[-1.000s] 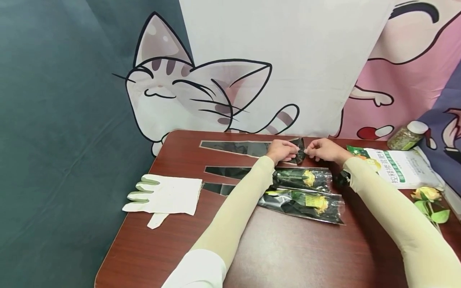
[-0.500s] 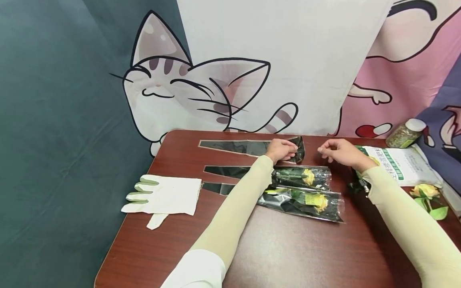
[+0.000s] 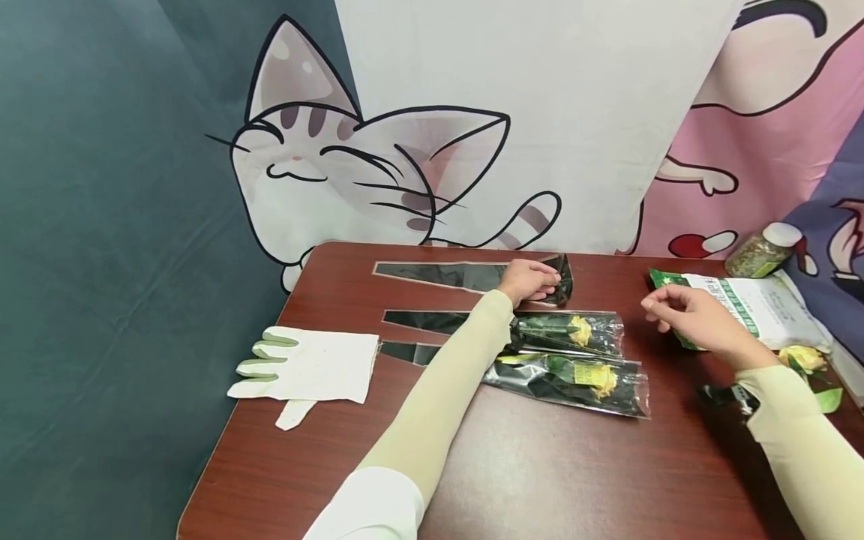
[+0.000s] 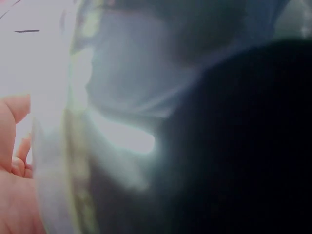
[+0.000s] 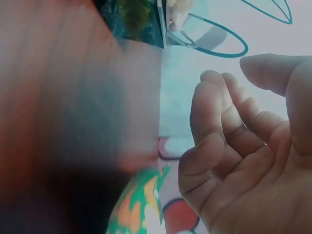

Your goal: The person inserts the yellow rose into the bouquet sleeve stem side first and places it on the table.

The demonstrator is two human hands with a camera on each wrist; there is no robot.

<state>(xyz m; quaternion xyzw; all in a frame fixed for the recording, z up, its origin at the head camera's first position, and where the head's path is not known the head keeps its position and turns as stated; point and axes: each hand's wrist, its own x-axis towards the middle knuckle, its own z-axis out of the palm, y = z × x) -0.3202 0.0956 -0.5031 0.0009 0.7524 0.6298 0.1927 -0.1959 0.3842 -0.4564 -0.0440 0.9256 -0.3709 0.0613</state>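
My left hand (image 3: 526,281) pinches the wide end of a flat, dark flower sleeve (image 3: 439,275) at the table's back edge. In the left wrist view, shiny plastic blurs most of the picture, with part of the left hand (image 4: 17,195) at the edge. Two yellow roses (image 3: 579,330) lie in dark sleeves nearer me, partly behind my left forearm. My right hand (image 3: 691,319) hovers at the front left of a white and green bag (image 3: 776,307), fingers loosely bent. Its palm shows bare in the right wrist view. A loose yellow rose (image 3: 803,358) lies beyond my right wrist.
White gloves (image 3: 324,365) with green-edged fingers lie on the left of the brown table (image 3: 533,480). A white-lidded jar (image 3: 763,251) leans at the back right corner behind the bag. A cat-print cloth (image 3: 432,135) hangs close behind the table.
My right hand has left the mouth of the sleeve and moved right and toward me, to the bag. My left hand keeps its pinch on the sleeve in the same place.
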